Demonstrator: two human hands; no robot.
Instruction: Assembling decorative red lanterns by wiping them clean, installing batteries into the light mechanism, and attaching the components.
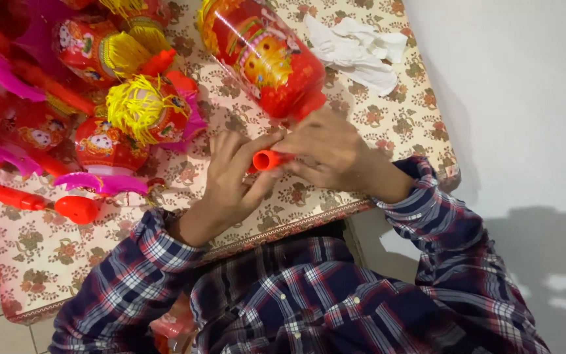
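Red tube [266, 159] between two hands [276, 167].

Soft indoor light, slight blur

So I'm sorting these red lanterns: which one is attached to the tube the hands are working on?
The large cylindrical lantern lying alone at the top centre, beside the white cloth. Its red base meets the right hand; the rest sit piled on the left.

Your sleeves [165, 252] are navy, red and white plaid. The tube [267, 159] is orange-red, the lantern [261, 56] red and yellow with printed figures. The bench [47, 252] cloth is cream with brown florals; the rag [359, 46] white.
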